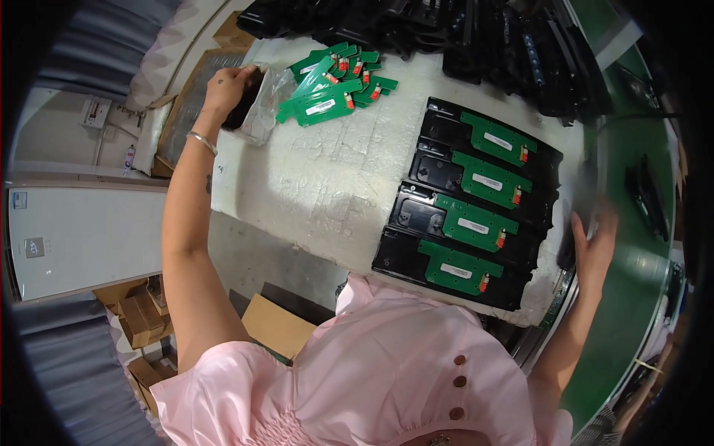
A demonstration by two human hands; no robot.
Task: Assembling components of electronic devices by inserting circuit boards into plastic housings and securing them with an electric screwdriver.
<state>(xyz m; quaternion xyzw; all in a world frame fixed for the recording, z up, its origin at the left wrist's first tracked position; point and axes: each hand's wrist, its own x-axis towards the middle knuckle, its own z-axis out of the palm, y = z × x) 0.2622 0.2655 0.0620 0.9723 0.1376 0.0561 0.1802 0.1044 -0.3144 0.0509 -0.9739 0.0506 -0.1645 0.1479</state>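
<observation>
At the upper left, my left hand (227, 88) is closed, with its fingers curled over the rim of a dark-mouthed container (247, 104) wrapped in clear plastic. Its fingertips are partly hidden, so what they grip cannot be made out. My right hand (595, 241) is at the right edge of the table, thumb apart from the fingers, which are smeared by motion. A dark blurred object (586, 189) lies just beyond it. Between my hands, several black plastic panels (416, 218) lie in a row, each with a green circuit board (482, 223) on it.
A loose pile of green circuit boards (327, 100) sits beside the container on the foam-covered table (312, 178). Black plastic parts (513, 44) are heaped along the far edge. On the right runs a green surface (632, 275); cardboard boxes (279, 323) stand below on the floor.
</observation>
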